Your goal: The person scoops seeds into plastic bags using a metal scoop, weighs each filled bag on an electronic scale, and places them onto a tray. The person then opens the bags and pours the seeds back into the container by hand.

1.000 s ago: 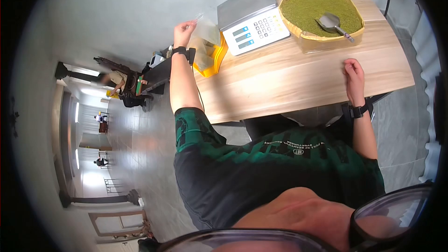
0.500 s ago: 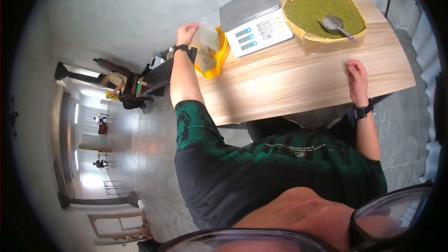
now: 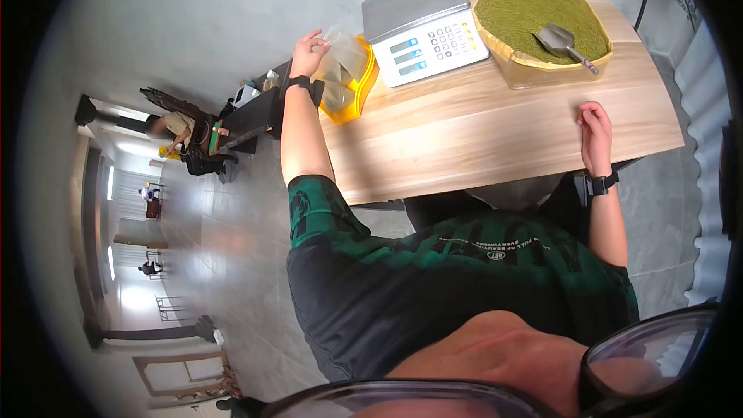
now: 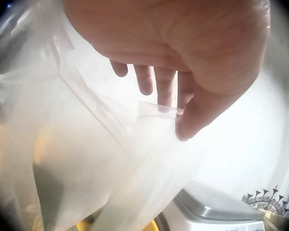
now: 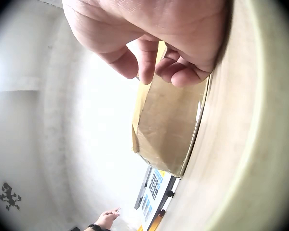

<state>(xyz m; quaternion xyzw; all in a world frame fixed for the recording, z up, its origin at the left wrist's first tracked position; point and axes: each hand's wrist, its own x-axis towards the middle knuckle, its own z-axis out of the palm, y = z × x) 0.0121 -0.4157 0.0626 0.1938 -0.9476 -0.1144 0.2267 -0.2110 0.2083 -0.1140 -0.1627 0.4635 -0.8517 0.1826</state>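
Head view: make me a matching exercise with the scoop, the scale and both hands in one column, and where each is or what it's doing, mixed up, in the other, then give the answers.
1. Scoop
2. Scale
3. Left hand
4. Right hand

A. Pinching a clear bag
B. Holding nothing
C. Lying on green granules
D. Between the yellow bin and the box

Pairs: 1-C, 2-D, 3-A, 4-B

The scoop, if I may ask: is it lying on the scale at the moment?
No, the scoop lies on the green grains in the box beside the scale.
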